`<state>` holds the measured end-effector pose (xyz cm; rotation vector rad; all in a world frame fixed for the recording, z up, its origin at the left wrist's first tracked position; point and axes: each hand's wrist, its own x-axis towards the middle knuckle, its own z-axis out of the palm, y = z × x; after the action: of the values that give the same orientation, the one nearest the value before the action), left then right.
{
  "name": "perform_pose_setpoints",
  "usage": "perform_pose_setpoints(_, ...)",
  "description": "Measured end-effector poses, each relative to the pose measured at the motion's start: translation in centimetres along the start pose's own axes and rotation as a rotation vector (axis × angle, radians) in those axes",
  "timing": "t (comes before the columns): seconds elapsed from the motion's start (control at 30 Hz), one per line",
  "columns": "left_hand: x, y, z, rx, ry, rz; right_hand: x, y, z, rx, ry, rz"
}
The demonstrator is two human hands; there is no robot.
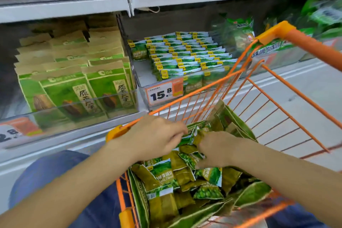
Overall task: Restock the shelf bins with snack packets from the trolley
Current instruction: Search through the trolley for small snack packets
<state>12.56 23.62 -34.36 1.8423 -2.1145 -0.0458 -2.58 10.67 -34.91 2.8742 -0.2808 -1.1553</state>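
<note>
1. Packets of green peas [185, 187] are lying loose in a heap inside an opened green bag in the orange trolley [288, 116], nearest the person, so plenty of stock is waiting to go out.
2. Both hands are working just above that heap. The left hand [153, 135] is reaching in over the trolley rim, its fingers [177, 131] curling onto a small packet [192, 135] at the top of the pile.
3. The right hand [218, 150] is sitting just beside it, fingers bent down into the packets and seemingly gripping some; exactly how many cannot be told, since the fingertips are hidden.
4. Beyond the trolley, the clear shelf bin [159, 83] with the 15.8 price tag [163, 92] is already holding neat rows of matching green packets [187, 53], though bare floor is showing along its left side.
5. Judging from this, restocking is partway along: the bin is largely filled, the trolley is far from emptied, and the current step is gathering another handful.
6. Left of it, a bin of taller green boxes [74, 83] is standing full.
</note>
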Motion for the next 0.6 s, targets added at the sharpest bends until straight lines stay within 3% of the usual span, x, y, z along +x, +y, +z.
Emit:
perform_pose_setpoints(0.13,-0.1,-0.6,0.6,0.011,-0.01,-0.038,1.1,-2.5,0.6,-0.118,-0.099,0.013)
perform_pose_setpoints(0.3,-0.1,-0.5,-0.1,-0.108,-0.052,-0.122,1.1,-2.6,-0.5,-0.097,0.024,0.001)
perform_pose_setpoints(0.4,-0.4,-1.0,0.1,-0.185,-0.302,-0.338,-0.3,-0.5,-1.4,-0.022,0.152,-0.027)
perform_pose_setpoints(0.47,-0.2,-0.6,-0.5,-0.217,-0.479,-0.422,-1.7,0.8,-1.3,0.029,0.319,-0.061)
perform_pose_setpoints(0.5,-0.1,-0.4,-0.9,-0.323,-0.5,-0.467,-2.5,1.3,-1.2,0.026,0.494,-0.093)
perform_pose_setpoints(0.6,0.8,0.0,-2.3,-0.992,-0.423,-0.672,-4.4,2.9,-0.4,0.06,1.033,-0.291)
